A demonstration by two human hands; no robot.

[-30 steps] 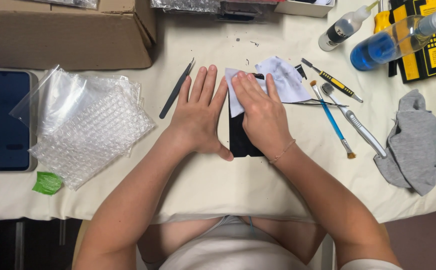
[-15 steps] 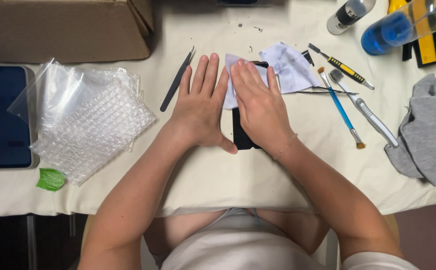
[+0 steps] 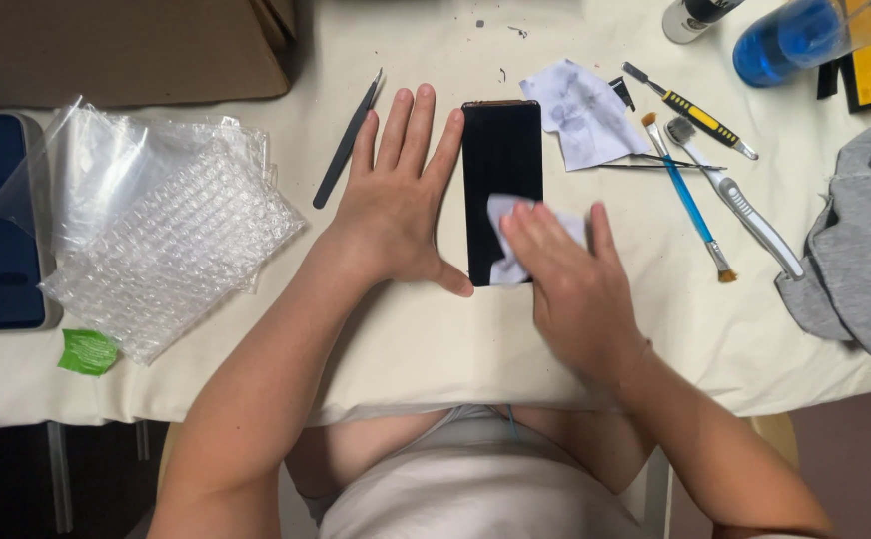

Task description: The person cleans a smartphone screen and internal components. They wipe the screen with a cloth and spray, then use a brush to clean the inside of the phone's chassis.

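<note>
While the left hand (image 3: 396, 205) lies flat on the table (image 3: 435, 349) with its fingers spread wide, its thumb touches the lower left edge of the black phone screen (image 3: 500, 165). The screen lies face up between both hands. The right hand (image 3: 565, 279) presses a small white wipe (image 3: 505, 225) on the lower part of the screen, fingers together and flat on the wipe. A crumpled wipe (image 3: 585, 115), a blue brush (image 3: 687, 200) and tweezers (image 3: 348, 140) lie near.

A phone repair workbench: black pointed tweezers (image 3: 348, 138), a blue-handled fine brush (image 3: 688, 197), a yellow-black prying tool (image 3: 690, 109), clear bubble-wrap bags (image 3: 171, 250).
</note>
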